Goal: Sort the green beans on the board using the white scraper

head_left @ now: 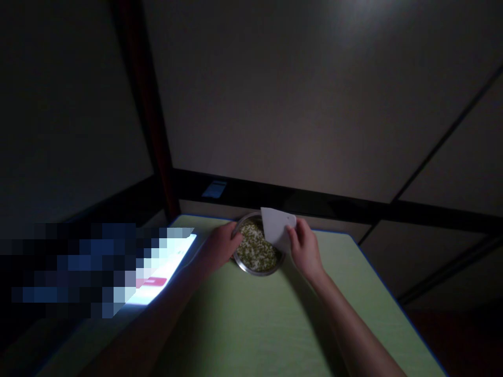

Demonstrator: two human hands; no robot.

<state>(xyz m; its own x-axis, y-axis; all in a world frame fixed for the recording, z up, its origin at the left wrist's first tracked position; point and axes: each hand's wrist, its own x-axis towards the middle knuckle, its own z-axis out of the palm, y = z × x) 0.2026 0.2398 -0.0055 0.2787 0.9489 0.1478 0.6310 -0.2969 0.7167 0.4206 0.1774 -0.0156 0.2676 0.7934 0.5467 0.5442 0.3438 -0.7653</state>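
A round metal bowl (248,270) stands on the green table, with a mix of small green and white grains (255,251) in it. My left hand (223,242) is closed on the bowl's left rim, the thumb over the edge. My right hand (307,245) pinches a flat white scraper (275,226), thumb on its near face. The scraper is tilted over the right side of the bowl and hides part of the rim and grains. Whether its lower edge touches the grains I cannot tell.
The light green table (251,324) has a blue edge and ends near a wall (275,104). A brightly lit screen (173,267) lies to the left of my left forearm, partly pixelated. A small pale label (214,189) is on the dark band behind the table. The room is dim.
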